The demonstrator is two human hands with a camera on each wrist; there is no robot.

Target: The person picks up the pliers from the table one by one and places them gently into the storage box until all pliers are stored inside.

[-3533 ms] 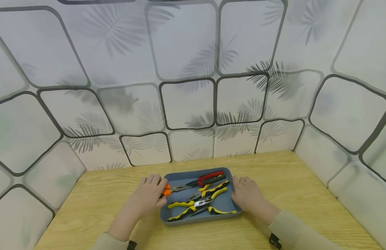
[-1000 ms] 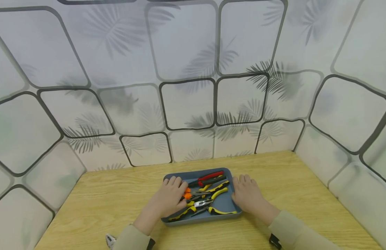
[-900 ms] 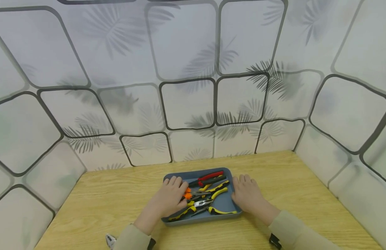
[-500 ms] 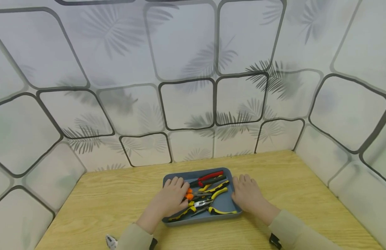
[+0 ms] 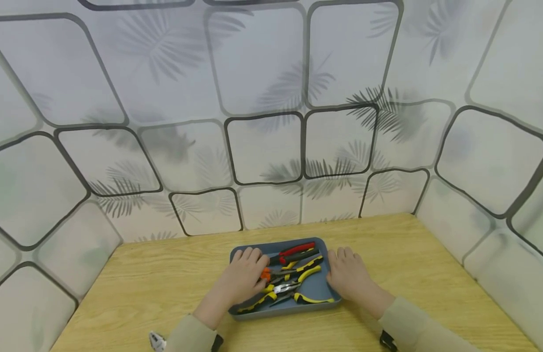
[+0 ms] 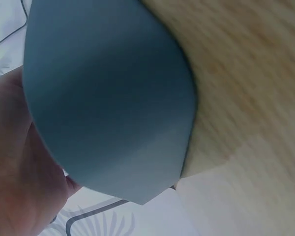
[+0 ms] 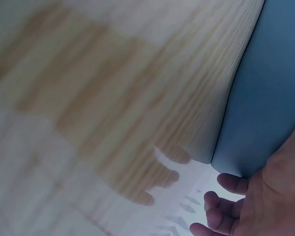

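Note:
In the head view my left hand (image 5: 242,275) reaches over the left side of a blue-grey tray (image 5: 282,314) and grips long-nose pliers by their orange handles (image 5: 265,274), mostly hidden under the fingers. The left wrist view shows only part of that hand (image 6: 27,172) behind the tray wall (image 6: 113,108). At the tray's right rim rests my right hand (image 5: 348,274); the right wrist view shows its fingers loosely bent beside the outer wall (image 7: 260,93). Other pliers lie in the tray: red-and-black ones (image 5: 297,250) at the back and several yellow-and-black ones (image 5: 313,298).
The tray stands on a wood-grain table (image 5: 165,274). A silver pliers head (image 5: 157,341) shows at the lower left, partly behind my left sleeve (image 5: 189,335). Patterned walls (image 5: 271,146) enclose the table at the back and both sides.
Since the earliest frame, my left hand has moved right from the left rim, bringing the orange-handled pliers further into the tray. The silver pliers head came into view. My right hand stayed put.

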